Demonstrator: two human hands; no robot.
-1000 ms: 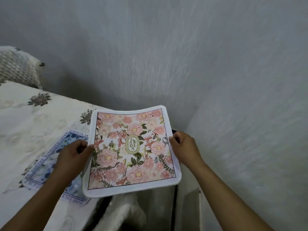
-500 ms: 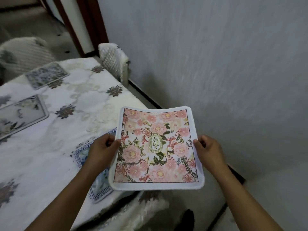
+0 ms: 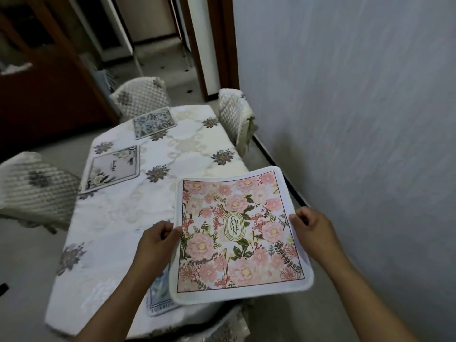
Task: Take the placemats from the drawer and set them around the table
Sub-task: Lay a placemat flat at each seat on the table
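I hold a pink floral placemat (image 3: pixel 237 233) flat in the air over the near right corner of the table (image 3: pixel 118 218). My left hand (image 3: pixel 158 243) grips its left edge and my right hand (image 3: pixel 313 233) grips its right edge. Under it, a blue placemat (image 3: pixel 158 294) lies on the near table edge, mostly hidden. A pale placemat with dark leaves (image 3: pixel 111 169) lies at the left side. A blue-grey floral placemat (image 3: pixel 154 122) lies at the far end.
The table wears a white cloth with floral patches. Quilted chairs stand at the left (image 3: pixel 37 191), the far end (image 3: pixel 140 97) and the far right (image 3: pixel 234 114). A grey wall (image 3: pixel 357 119) runs close along the right. A doorway opens beyond.
The view has swung left and up, from the wall to the whole table. Both hands keep the pink placemat, now over the table's near right corner.
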